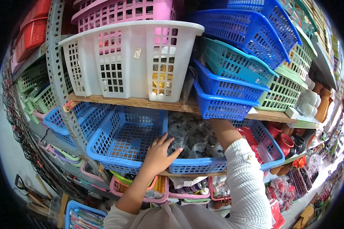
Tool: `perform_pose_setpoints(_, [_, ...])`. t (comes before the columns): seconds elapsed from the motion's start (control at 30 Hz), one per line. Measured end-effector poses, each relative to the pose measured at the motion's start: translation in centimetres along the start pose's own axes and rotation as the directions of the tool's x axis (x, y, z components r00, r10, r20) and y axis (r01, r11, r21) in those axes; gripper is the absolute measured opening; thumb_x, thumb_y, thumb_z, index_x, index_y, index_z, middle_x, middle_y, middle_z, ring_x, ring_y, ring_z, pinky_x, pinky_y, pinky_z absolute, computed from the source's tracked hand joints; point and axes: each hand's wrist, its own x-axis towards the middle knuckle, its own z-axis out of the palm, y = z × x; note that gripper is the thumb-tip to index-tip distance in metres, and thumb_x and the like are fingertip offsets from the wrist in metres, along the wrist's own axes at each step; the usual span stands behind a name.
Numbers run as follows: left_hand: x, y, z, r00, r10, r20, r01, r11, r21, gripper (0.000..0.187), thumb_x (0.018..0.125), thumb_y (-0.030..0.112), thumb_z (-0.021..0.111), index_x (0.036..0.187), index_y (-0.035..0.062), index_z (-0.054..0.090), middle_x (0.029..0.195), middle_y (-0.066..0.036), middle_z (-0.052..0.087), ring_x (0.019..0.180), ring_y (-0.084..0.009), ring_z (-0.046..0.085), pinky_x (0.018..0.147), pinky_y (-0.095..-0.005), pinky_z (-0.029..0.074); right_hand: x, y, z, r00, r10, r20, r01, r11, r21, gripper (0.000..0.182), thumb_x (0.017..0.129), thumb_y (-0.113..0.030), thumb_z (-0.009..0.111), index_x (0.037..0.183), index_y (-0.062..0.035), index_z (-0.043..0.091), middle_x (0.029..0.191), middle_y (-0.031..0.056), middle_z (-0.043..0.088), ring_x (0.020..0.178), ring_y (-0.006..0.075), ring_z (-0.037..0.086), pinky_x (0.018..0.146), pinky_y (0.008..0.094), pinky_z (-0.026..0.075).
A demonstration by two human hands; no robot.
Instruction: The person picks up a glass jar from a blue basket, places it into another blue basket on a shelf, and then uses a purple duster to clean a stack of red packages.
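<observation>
The loose, open left hand point(158, 154) is resting by clear round plastic tubs point(177, 131), best moving gently, while the right arm point(224, 134) is hiding its hand, grip unseen.

No readable text; small label on white basket point(130, 72) illegible.

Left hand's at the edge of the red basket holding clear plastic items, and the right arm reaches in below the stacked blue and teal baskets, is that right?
Not quite: the head view shows that the basket is blue, not red. The left hand is at its edge, it holds clear plastic items, and the right arm does reach in below the stacked baskets.
</observation>
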Motion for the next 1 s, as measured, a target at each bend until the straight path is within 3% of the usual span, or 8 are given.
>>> perform_pose_setpoints(0.2, [-0.3,0.0,-0.1,0.996,0.07,-0.048,-0.07,0.998,0.001,0.061,0.085,0.049,0.061,0.127,0.0047,0.057,0.142,-0.022,0.043,0.133,-0.0395,0.036,0.11,-0.0462,0.031,-7.8,-2.5,0.8,0.988,0.15,0.022,-0.147,0.984,-0.1,0.064,0.085,-0.06,0.054,0.13,-0.0142,0.053,0.137,0.0151,0.05,0.125,0.0354,0.047,0.105,0.0454,0.036])
perform_pose_setpoints(0.27, [-0.3,-0.2,0.0,0.99,0.121,-0.072,-0.122,0.993,-0.004,0.055,0.085,0.043,0.064,0.124,0.004,0.058,0.138,-0.021,0.047,0.133,-0.0386,0.037,0.11,-0.0464,0.03,-6.9,-0.1,4.2,0.952,-0.02,0.307,-0.006,0.996,0.086,0.057,0.088,-0.057,0.051,0.125,-0.0142,0.058,0.123,0.0165,0.06,0.118,0.0353,0.054,0.102,0.0452,0.04])
perform_pose_setpoints(0.37, [-0.4,-0.1,-0.1,0.968,0.22,-0.123,-0.22,0.975,0.012,0.049,0.084,0.037,0.066,0.12,0.0042,0.061,0.135,-0.019,0.05,0.131,-0.0382,0.039,0.109,-0.0455,0.03,-13.1,-1.0,4.5,0.999,0.034,-0.006,-0.032,0.977,0.213,0.048,0.088,-0.052,0.055,0.109,-0.0094,0.063,0.109,0.0167,0.064,0.105,0.0354,0.06,0.088,0.0473,0.048])
perform_pose_setpoints(0.4, [-0.5,0.0,-0.1,0.952,0.257,-0.164,-0.254,0.966,0.04,0.046,0.084,0.035,0.066,0.118,0.0053,0.061,0.134,-0.017,0.052,0.131,-0.0379,0.039,0.11,-0.0469,0.028,-15.6,-1.7,3.5,0.997,0.078,0.007,-0.078,0.975,0.209,0.048,0.088,-0.052,0.055,0.109,-0.0094,0.063,0.109,0.0167,0.064,0.105,0.0354,0.06,0.088,0.0473,0.048])
perform_pose_setpoints(0.5, [-1.1,0.6,-0.1,0.876,0.381,-0.296,-0.359,0.925,0.127,0.032,0.085,0.028,0.065,0.111,0.0096,0.063,0.13,-0.011,0.054,0.13,-0.035,0.039,0.111,-0.052,0.024,-22.8,-3.6,1.7,0.949,-0.053,-0.312,0.125,0.968,0.217,0.032,0.086,-0.034,0.064,0.104,-0.0075,0.063,0.096,0.0139,0.062,0.089,0.035,0.062,0.077,0.0448,0.05])
perform_pose_setpoints(0.57, [-2.0,1.4,0.1,0.817,0.451,-0.36,-0.441,0.89,0.115,0.023,0.085,0.02,0.063,0.107,0.0116,0.063,0.127,-0.006,0.056,0.13,-0.0318,0.04,0.112,-0.0539,0.021,-27.7,-5.2,0.4,0.968,0.058,-0.243,0.009,0.964,0.267,0.031,0.087,-0.034,0.063,0.104,-0.0074,0.062,0.096,0.0136,0.063,0.089,0.0345,0.062,0.076,0.0438,0.05])
perform_pose_setpoints(0.8, [-9.2,7.2,5.8,0.714,0.627,-0.313,-0.699,0.67,-0.251,0.014,0.082,0.01,0.062,0.095,0.0122,0.065,0.121,-0.005,0.059,0.129,-0.032,0.043,0.111,-0.053,0.022,-43.4,-10.9,-1.0,0.943,0.324,-0.077,-0.261,0.862,0.435,0.029,0.09,-0.033,0.06,0.104,-0.0073,0.062,0.096,0.014,0.064,0.086,0.0328,0.063,0.073,0.0428,0.049])
perform_pose_setpoints(1.0, [-16.3,15.1,13.2,0.522,0.85,-0.077,-0.684,0.363,-0.632,0.013,0.08,0.011,0.064,0.093,0.0114,0.066,0.117,-0.007,0.061,0.125,-0.0335,0.045,0.107,-0.0492,0.029,-56.1,-16.0,-1.2,0.737,0.676,-0.018,-0.527,0.59,0.612,0.027,0.091,-0.028,0.061,0.102,-0.0039,0.063,0.091,0.0156,0.066,0.084,0.0326,0.064,0.073,0.0405,0.05])
